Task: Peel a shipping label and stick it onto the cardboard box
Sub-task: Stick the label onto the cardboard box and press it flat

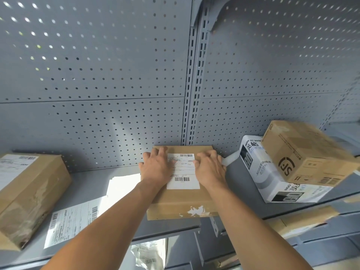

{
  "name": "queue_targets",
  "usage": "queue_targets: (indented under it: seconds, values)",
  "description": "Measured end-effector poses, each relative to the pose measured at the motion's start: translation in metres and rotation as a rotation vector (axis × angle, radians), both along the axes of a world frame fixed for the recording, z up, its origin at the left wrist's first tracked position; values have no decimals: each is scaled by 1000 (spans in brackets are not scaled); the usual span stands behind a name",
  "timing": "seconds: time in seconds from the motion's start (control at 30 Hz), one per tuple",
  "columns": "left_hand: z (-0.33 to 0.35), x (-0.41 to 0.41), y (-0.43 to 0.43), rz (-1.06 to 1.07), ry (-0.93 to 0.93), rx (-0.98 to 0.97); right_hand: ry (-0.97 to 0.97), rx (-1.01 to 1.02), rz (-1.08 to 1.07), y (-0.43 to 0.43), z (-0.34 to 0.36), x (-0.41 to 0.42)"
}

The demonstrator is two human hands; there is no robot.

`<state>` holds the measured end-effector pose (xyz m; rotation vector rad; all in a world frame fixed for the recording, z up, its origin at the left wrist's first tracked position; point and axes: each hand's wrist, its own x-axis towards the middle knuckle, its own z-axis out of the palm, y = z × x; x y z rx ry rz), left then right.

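Note:
A flat brown cardboard box (181, 201) lies on the grey metal shelf (91, 184) against the pegboard back wall. A white shipping label (183, 175) with barcodes lies flat on the box's top. My left hand (155, 166) rests palm down on the label's left edge and the box, fingers spread. My right hand (210, 168) presses flat on the label's right edge, fingers together pointing left. Neither hand grips anything. A torn white patch (196, 210) marks the box's front edge.
Left on the shelf stands a taped brown box (29, 195) with a label. Loose label sheets (78, 215) lie between it and my left arm. At the right a white printed carton (272, 172) carries a tilted brown box (305, 152). More parcels sit on the lower shelf.

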<state>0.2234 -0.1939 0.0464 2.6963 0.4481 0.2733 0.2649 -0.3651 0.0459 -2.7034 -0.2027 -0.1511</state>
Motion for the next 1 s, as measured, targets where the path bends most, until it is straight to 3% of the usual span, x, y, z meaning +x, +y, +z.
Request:
queue_targets:
  seconds: [0.17, 0.37, 0.53, 0.73, 1.0]
  values:
    - [4, 1, 1, -10, 5, 13, 16, -8, 18, -3, 0, 1]
    - [11, 16, 3, -6, 153, 75, 121, -106, -13, 5, 17, 18]
    - [11, 36, -1, 53, 186, -20, 121, -173, -8, 13, 12, 33]
    - [-4, 40, 2, 112, 111, 13, 52, -136, -55, 15, 2, 36]
    - [-9, 46, 10, 137, 41, -103, 25, -13, -119, 13, 0, 42]
